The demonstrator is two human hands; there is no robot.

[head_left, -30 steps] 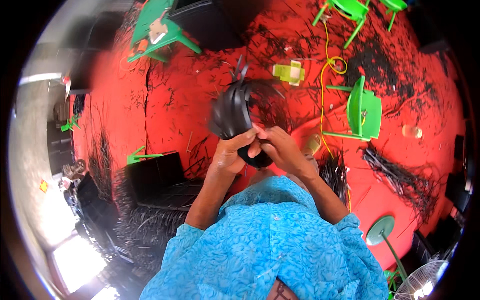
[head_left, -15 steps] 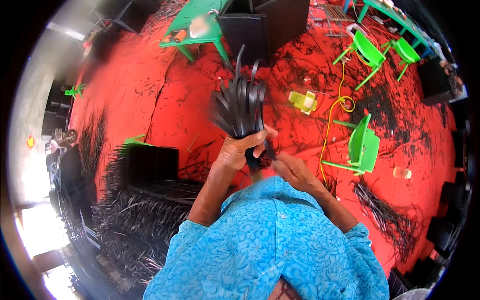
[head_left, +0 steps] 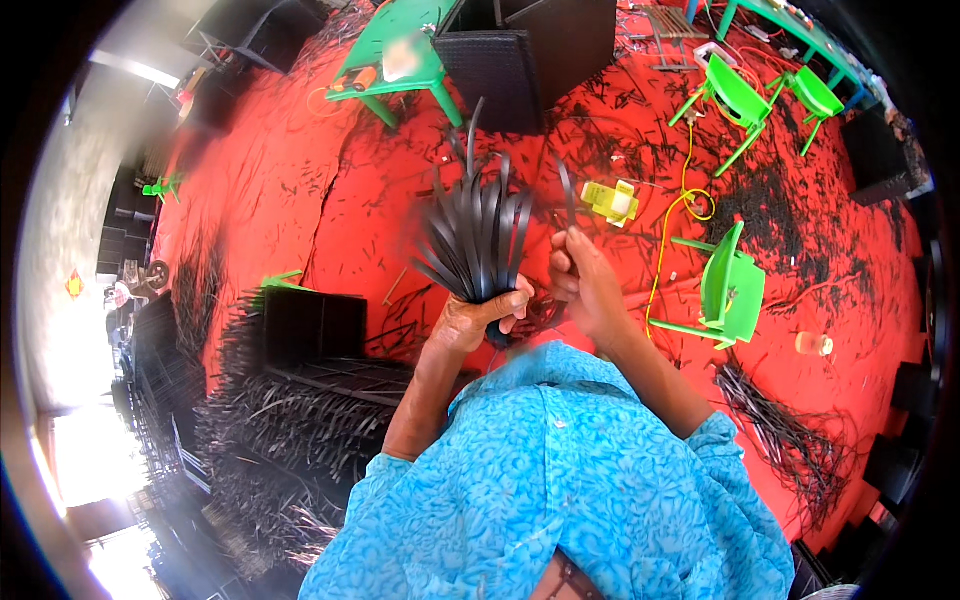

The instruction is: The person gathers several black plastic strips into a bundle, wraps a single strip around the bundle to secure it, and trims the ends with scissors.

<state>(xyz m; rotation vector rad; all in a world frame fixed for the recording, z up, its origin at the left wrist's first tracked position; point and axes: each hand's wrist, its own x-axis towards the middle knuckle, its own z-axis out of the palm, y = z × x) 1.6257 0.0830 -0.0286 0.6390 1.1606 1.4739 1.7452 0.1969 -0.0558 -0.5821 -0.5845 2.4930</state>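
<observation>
My left hand (head_left: 472,322) is closed around the lower part of a thick bundle of black flat strips (head_left: 478,235). Above the fist the strips fan out and curl at their tips. To the right of the bundle and apart from it, my right hand (head_left: 588,285) has its fingers curled. A single black strip (head_left: 567,188) stands up from those fingers, a little blurred. The bundle's lower end is partly hidden by my left hand and the blue patterned shirt (head_left: 560,450).
At my left stands a black woven piece (head_left: 315,325) bristling with loose strip ends. Ahead are a green table (head_left: 400,45) and a black woven box-like piece (head_left: 490,80). To the right are a green chair (head_left: 735,290), a yellow cord (head_left: 660,270) and a strip pile (head_left: 785,440) on the red floor covering.
My right hand has moved up and forward from beside the bundle's base, and a single strip now stands upright in it. My left hand keeps its hold on the bundle.
</observation>
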